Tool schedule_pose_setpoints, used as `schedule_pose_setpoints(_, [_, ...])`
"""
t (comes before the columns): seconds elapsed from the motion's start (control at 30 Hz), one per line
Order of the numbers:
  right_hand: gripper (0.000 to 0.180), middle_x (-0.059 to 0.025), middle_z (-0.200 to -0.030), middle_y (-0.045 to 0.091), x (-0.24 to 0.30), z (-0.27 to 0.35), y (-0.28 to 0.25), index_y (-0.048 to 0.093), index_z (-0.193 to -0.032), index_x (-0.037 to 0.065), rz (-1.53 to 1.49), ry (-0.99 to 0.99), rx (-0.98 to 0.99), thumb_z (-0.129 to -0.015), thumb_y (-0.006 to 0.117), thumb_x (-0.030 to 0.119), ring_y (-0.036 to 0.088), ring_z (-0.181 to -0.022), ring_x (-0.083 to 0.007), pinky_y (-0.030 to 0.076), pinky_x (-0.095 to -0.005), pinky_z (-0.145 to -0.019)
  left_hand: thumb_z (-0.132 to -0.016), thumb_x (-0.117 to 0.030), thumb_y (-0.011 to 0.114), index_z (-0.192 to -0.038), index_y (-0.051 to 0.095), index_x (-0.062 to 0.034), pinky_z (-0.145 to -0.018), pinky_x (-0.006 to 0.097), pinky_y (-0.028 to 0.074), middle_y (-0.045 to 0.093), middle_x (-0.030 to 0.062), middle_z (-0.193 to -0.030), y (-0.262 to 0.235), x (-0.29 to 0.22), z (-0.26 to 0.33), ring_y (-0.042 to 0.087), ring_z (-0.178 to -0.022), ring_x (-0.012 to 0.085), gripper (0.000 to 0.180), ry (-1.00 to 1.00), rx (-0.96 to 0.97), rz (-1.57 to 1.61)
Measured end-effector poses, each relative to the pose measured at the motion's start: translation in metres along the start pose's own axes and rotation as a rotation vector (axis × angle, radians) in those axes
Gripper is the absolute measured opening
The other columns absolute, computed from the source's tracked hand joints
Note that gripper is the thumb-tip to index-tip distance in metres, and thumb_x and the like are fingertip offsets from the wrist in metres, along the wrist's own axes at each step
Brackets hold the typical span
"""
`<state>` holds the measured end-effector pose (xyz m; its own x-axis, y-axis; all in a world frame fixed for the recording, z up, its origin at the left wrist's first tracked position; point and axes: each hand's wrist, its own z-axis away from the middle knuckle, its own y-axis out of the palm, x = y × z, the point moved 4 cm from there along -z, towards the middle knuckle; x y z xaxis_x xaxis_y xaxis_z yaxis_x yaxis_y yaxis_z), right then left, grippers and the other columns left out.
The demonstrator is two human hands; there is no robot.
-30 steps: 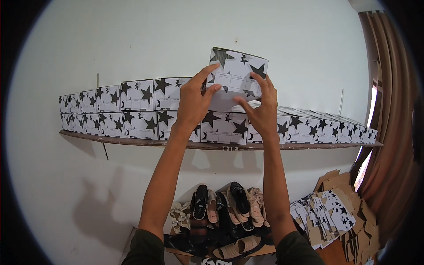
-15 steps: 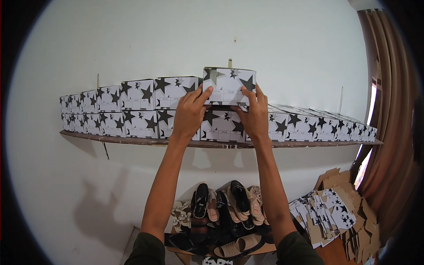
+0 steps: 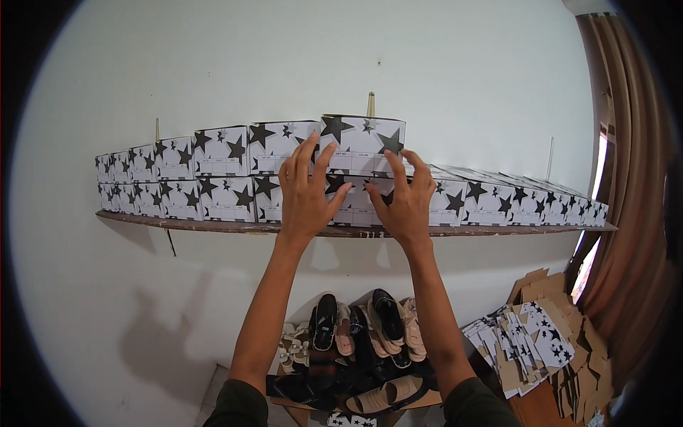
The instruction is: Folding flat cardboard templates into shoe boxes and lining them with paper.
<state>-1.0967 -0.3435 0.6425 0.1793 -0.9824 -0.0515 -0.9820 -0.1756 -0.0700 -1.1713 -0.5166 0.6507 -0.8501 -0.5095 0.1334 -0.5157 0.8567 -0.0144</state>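
Observation:
A white shoebox with black and grey stars (image 3: pixel 363 146) rests in the upper row, on top of the lower boxes, at the right end of that row. My left hand (image 3: pixel 309 185) is at its lower left corner, fingers apart and nothing gripped. On the other side my right hand (image 3: pixel 403 199) is spread too, its fingertips by the box's right edge. Both thumbs point inward before a lower-row box (image 3: pixel 359 210), partly hidden behind them. Whether any fingertip still touches the upper box I cannot tell.
Matching boxes (image 3: pixel 222 151) line a wall shelf (image 3: pixel 284 229) in two rows at left, one row at right. Below, sandals and shoes (image 3: pixel 384 317) are heaped on a table. Flattened star-print cartons (image 3: pixel 544 341) lie at lower right, near a brown curtain (image 3: pixel 633 171).
The upper box has come down slightly and left, onto the lower row beside its neighbour. Both hands have loosened from it, their fingers spreading and thumbs dropping below it.

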Motion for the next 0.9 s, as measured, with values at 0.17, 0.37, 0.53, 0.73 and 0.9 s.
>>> schedule_pose_setpoints(0.17, [0.062, -0.0143, -0.148, 0.046, -0.004, 0.007, 0.005, 0.056, -0.14, 0.013, 0.085, -0.021, -0.014, -0.086, 0.078, 0.036, 0.042, -0.135, -0.0361, 0.025, -0.0618, -0.11, -0.096, -0.046, 0.063, -0.147, 0.051, -0.0114, -0.117, 0.06, 0.013, 0.042, 0.0104, -0.159, 0.022, 0.001, 0.018, 0.036, -0.147, 0.0292, 0.063, 0.03, 0.15, -0.122])
schedule_pose_setpoints(0.37, [0.066, -0.0114, -0.156, 0.044, -0.007, 0.017, 0.012, 0.054, -0.146, 0.015, 0.223, -0.005, 0.057, -0.09, 0.072, 0.044, 0.035, -0.143, -0.0381, 0.014, -0.069, -0.114, -0.1, -0.051, 0.055, -0.145, 0.054, -0.0095, -0.114, 0.067, 0.008, 0.043, 0.0101, -0.159, 0.024, 0.002, 0.023, 0.031, -0.151, 0.0259, 0.062, 0.012, 0.194, -0.165])
schedule_pose_setpoints(0.53, [0.077, -0.0184, -0.16, 0.036, 0.008, 0.021, -0.01, 0.043, -0.154, 0.014, 0.098, 0.021, 0.095, -0.089, 0.075, 0.042, 0.03, -0.146, -0.0424, 0.016, -0.0707, -0.114, -0.097, -0.047, 0.061, -0.148, 0.05, -0.0104, -0.116, 0.06, 0.009, 0.042, 0.0112, -0.159, -0.001, -0.011, 0.021, 0.032, -0.151, 0.0274, 0.064, 0.0, 0.16, -0.119])
schedule_pose_setpoints(0.73, [0.082, -0.027, -0.157, 0.034, 0.021, 0.066, -0.078, 0.039, -0.153, 0.003, -0.106, 0.085, 0.119, -0.087, 0.079, 0.033, 0.035, -0.142, -0.0449, 0.028, -0.0579, -0.116, -0.095, -0.041, 0.066, -0.148, 0.047, -0.005, -0.118, 0.052, 0.021, 0.041, 0.019, -0.157, -0.043, -0.046, 0.059, 0.039, -0.146, 0.032, 0.067, -0.175, 0.082, 0.482])
schedule_pose_setpoints(0.9, [0.083, -0.0269, -0.157, 0.035, 0.022, 0.138, -0.129, 0.036, -0.153, 0.001, -0.238, 0.303, 0.253, -0.087, 0.079, 0.029, 0.039, -0.141, -0.0435, 0.033, -0.048, -0.116, -0.094, -0.052, 0.064, -0.148, 0.043, -0.0017, -0.114, 0.051, 0.034, 0.04, 0.0214, -0.157, -0.054, -0.091, 0.141, 0.042, -0.143, 0.035, 0.077, -0.49, 0.246, 1.034])
